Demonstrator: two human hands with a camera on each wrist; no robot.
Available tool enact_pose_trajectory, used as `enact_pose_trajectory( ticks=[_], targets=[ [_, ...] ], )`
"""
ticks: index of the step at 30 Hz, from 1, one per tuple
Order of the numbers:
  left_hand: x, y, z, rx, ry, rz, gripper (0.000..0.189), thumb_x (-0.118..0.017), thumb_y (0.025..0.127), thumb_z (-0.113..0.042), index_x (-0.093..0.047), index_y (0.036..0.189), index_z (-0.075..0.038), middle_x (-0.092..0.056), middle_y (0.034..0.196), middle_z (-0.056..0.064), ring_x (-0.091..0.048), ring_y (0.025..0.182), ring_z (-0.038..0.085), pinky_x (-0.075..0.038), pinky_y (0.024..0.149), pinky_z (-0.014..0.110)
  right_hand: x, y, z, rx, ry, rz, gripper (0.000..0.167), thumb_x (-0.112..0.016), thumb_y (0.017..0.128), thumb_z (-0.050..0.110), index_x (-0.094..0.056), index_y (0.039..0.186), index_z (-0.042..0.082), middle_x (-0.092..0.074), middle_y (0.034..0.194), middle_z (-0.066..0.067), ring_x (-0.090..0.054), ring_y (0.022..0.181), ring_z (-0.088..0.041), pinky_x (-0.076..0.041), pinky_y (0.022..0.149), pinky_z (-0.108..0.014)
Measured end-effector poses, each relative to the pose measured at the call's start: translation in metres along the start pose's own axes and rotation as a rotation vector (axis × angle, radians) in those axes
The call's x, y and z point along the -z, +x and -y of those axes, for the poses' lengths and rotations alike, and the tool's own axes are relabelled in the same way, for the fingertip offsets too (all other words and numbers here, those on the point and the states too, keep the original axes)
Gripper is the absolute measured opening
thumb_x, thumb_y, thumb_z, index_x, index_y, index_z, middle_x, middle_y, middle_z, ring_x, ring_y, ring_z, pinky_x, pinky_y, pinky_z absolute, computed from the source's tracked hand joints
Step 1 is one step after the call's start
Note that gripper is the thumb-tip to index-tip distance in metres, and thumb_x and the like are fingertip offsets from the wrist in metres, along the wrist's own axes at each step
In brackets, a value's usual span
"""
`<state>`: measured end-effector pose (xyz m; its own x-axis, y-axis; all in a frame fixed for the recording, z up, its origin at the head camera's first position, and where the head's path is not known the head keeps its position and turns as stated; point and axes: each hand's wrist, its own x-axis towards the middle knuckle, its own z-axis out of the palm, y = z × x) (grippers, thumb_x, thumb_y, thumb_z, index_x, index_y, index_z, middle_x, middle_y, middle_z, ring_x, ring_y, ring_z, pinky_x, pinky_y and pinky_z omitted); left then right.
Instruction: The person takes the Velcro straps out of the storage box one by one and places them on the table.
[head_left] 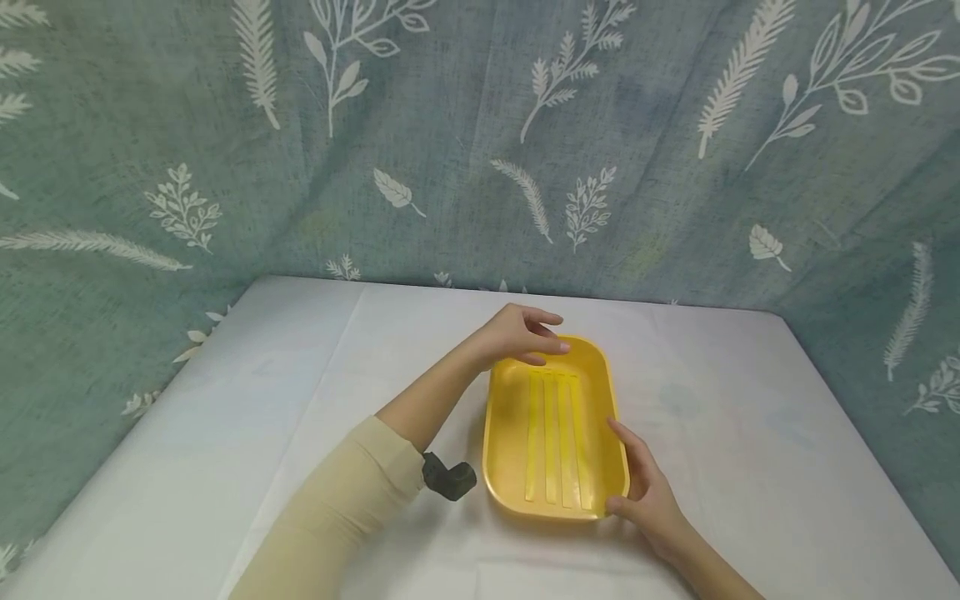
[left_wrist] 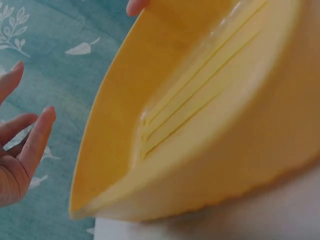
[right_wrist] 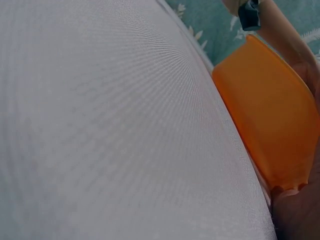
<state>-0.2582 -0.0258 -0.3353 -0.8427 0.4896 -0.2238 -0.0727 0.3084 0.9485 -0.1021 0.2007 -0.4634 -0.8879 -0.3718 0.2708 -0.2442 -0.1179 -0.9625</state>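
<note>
A yellow plastic tray (head_left: 512, 450) with rounded corners and raised lines along its floor lies on the white-covered table. My right hand (head_left: 654, 500) holds its near right corner, thumb at the near edge and fingers along the right side. Over the far left end hovers my left hand (head_left: 522, 335), fingers loosely bent. In the left wrist view that hand (left_wrist: 22, 155) is apart from the tray (left_wrist: 115, 130), with nothing between its fingers. The right wrist view shows the tray's outer wall (right_wrist: 270, 110) against the right hand (right_wrist: 300, 215), partly cut off.
A white cloth (head_left: 720, 417) covers the table. Behind it and at both sides hangs a green-blue curtain (head_left: 450, 108) with white leaf prints. A dark wrist-camera mount (head_left: 450, 479) sticks out from the left sleeve beside the tray.
</note>
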Motion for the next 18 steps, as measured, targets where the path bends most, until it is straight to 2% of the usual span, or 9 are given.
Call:
enact_pose_trajectory(
  ticks=[3, 10, 14, 18],
  targets=[
    [-0.007, 0.009, 0.004, 0.018, -0.038, 0.018, 0.055, -0.077, 0.074, -0.018, -0.057, 0.124, -0.007, -0.062, 0.103, 0.011, -0.059, 0.103, 0.034, -0.051, 0.082, 0.042, 0.000, 0.000, 0.000, 0.011, 0.002, 0.007, 0.084, -0.068, 0.083, 0.018, -0.013, 0.146, 0.005, 0.001, 0.151, -0.019, -0.017, 0.133, 0.002, -0.034, 0.099, -0.019],
    [-0.029, 0.024, 0.013, 0.049, -0.089, 0.029, 0.050, -0.076, 0.074, -0.014, -0.059, 0.119, -0.002, -0.064, 0.097, 0.011, -0.062, 0.100, 0.032, -0.052, 0.080, 0.041, 0.000, 0.000, 0.002, -0.004, 0.009, 0.002, 0.085, -0.068, 0.083, 0.021, -0.013, 0.146, 0.005, -0.001, 0.149, -0.023, -0.025, 0.132, -0.008, -0.040, 0.096, -0.022],
    [-0.039, 0.029, 0.018, 0.082, -0.058, 0.004, 0.049, -0.078, 0.072, -0.014, -0.061, 0.117, -0.003, -0.063, 0.092, 0.010, -0.064, 0.094, 0.030, -0.052, 0.079, 0.041, -0.001, 0.001, 0.004, -0.023, -0.002, -0.009, 0.084, -0.068, 0.083, 0.020, -0.014, 0.146, 0.005, -0.001, 0.149, -0.024, -0.025, 0.132, -0.006, -0.039, 0.097, -0.021],
    [-0.046, 0.034, 0.027, 0.097, 0.041, -0.024, 0.050, -0.081, 0.069, -0.017, -0.063, 0.115, -0.008, -0.064, 0.087, 0.006, -0.066, 0.084, 0.027, -0.054, 0.075, 0.037, -0.001, 0.001, 0.005, -0.056, 0.000, -0.010, 0.083, -0.067, 0.084, 0.018, -0.014, 0.146, 0.007, -0.001, 0.149, -0.025, -0.028, 0.131, -0.006, -0.041, 0.095, -0.022]
  ],
)
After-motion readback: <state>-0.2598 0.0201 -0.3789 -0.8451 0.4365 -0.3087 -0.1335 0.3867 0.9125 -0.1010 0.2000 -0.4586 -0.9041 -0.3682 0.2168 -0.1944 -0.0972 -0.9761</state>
